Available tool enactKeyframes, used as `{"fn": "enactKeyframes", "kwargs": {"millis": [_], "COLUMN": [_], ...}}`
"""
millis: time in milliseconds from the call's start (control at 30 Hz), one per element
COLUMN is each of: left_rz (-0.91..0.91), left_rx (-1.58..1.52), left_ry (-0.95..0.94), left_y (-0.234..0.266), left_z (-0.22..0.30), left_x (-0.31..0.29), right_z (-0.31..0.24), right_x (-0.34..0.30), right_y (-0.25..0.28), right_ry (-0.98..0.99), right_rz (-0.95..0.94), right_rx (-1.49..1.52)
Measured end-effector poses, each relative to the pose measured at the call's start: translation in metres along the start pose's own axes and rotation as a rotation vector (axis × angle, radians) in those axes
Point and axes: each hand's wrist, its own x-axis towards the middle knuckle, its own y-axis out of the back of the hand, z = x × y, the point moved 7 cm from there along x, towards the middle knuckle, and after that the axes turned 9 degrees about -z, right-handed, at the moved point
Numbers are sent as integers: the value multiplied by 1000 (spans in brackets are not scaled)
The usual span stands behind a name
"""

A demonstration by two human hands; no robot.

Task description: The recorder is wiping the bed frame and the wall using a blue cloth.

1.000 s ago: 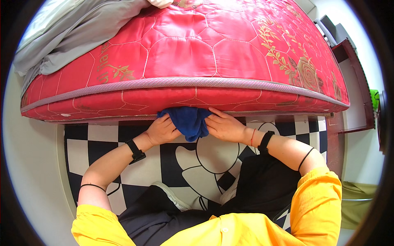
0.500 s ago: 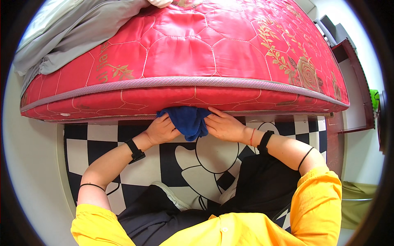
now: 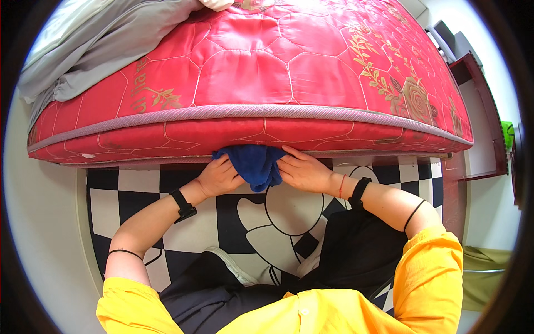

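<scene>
A dark blue cloth [image 3: 253, 165] hangs bunched between my two hands at the lower front edge of a red quilted mattress [image 3: 245, 75]. My left hand [image 3: 218, 176] grips the cloth's left side, its fingers curled into the fabric. On the other side, my right hand [image 3: 303, 171] holds the right edge of the cloth, with its upper fingers stretched along the mattress's side. The cloth's top touches the mattress's lower edge and its lower end droops over the floor. Some of the fingertips are hidden behind the fabric.
Grey bedding [image 3: 111, 47] lies on the mattress at the far left. Below is a black-and-white checkered floor [image 3: 189, 225], where my legs are folded. A white wall [image 3: 47, 217] rises at the left. Dark red wooden furniture [image 3: 483, 106] stands at the right.
</scene>
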Motion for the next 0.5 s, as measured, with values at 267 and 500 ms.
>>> {"fn": "enactKeyframes", "kwargs": {"millis": [267,500], "left_rz": [-6,-1], "left_rx": [-1,1], "left_ry": [-6,-9], "left_y": [0,0], "left_z": [1,1], "left_x": [0,0], "right_z": [-1,-2], "right_x": [0,0], "right_y": [0,0], "right_ry": [5,4], "right_rz": [-9,-21], "right_rx": [-1,-14]}}
